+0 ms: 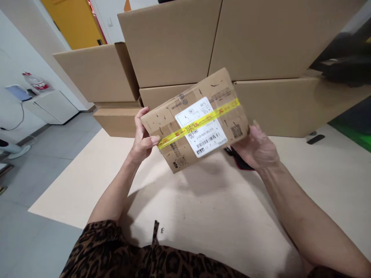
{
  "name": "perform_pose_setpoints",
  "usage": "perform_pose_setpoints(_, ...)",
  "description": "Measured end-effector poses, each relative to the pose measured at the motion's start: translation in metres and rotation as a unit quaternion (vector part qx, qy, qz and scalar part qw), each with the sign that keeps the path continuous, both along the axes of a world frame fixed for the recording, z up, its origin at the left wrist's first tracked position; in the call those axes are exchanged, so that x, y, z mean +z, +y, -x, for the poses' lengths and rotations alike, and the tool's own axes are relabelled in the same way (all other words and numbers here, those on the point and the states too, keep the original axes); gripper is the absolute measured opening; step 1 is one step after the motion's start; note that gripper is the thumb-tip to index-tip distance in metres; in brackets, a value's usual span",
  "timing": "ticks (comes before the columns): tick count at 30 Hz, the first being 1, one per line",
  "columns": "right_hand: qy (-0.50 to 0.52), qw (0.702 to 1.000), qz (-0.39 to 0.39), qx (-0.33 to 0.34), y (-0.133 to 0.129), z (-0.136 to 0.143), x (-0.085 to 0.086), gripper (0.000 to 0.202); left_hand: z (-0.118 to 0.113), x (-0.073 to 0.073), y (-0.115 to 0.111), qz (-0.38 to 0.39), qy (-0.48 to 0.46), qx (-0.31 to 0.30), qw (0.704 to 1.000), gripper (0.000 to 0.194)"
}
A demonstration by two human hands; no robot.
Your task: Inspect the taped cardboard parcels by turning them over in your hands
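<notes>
Above the table, two hands, left hand and right hand, grip one small box tight; five big boxes stand behind.

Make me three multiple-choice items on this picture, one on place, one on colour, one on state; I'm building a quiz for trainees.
1. Where is the parcel?
A. flat on the table
B. held above the table
C. on the floor

2. What colour is the tape across the parcel?
A. yellow
B. blue
C. white

3. What state is the parcel in?
A. cut open
B. flaps up
C. sealed

Key: 1 B, the left hand and right hand grip its ends and it casts a shadow below; 2 A, a yellow strip with red print crosses the white label; 3 C, the tape runs unbroken over closed flaps.
</notes>
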State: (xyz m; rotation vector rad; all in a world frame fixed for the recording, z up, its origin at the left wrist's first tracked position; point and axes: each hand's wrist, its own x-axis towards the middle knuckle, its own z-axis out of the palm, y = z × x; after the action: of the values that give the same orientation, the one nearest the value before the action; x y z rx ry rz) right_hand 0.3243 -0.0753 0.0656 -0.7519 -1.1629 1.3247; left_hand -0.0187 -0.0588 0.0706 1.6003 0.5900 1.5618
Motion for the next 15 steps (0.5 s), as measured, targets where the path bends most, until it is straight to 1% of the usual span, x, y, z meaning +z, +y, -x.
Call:
perform_pose_setpoints(2, -0.012, 1.000, -0.006, 0.009, -0.004, 0.000, 0.002, 0.055, 0.000, -0.004, -0.001, 0.001, 0.003, -0.012, 1.000, 0.108)
perform_pose_setpoints(4, -0.030, 0.999, 0.000, 0.043, -0.009, 0.000, 0.004, 0.061, -0.004, -0.009, -0.002, -0.003, 0.005, -0.010, 1.000, 0.121)
perform_pose_setpoints(6, -0.030, 0.998, 0.001, 0.062, -0.011, 0.000, 0.003, 0.067, -0.011, -0.010, -0.007, 0.004, -0.010, 0.003, 1.000, 0.131)
perform_pose_setpoints(8, -0.019, 0.998, -0.019, 0.061, -0.011, -0.001, -0.002, 0.075, -0.020, -0.008, -0.013, 0.033, -0.042, 0.029, 0.998, 0.131)
perform_pose_setpoints(10, -0.028, 0.997, -0.046, 0.058, -0.008, -0.003, -0.011, 0.084, -0.030, -0.004, -0.019, 0.072, -0.069, 0.057, 0.993, 0.122)
perform_pose_setpoints(13, -0.082, 0.991, -0.078, 0.071, -0.002, -0.005, -0.023, 0.100, -0.039, 0.001, -0.023, 0.100, -0.077, 0.047, 0.991, 0.124)
perform_pose_setpoints(15, -0.113, 0.984, -0.107, 0.082, 0.000, -0.006, -0.023, 0.106, -0.039, 0.002, -0.022, 0.095, -0.068, 0.030, 0.993, 0.128)
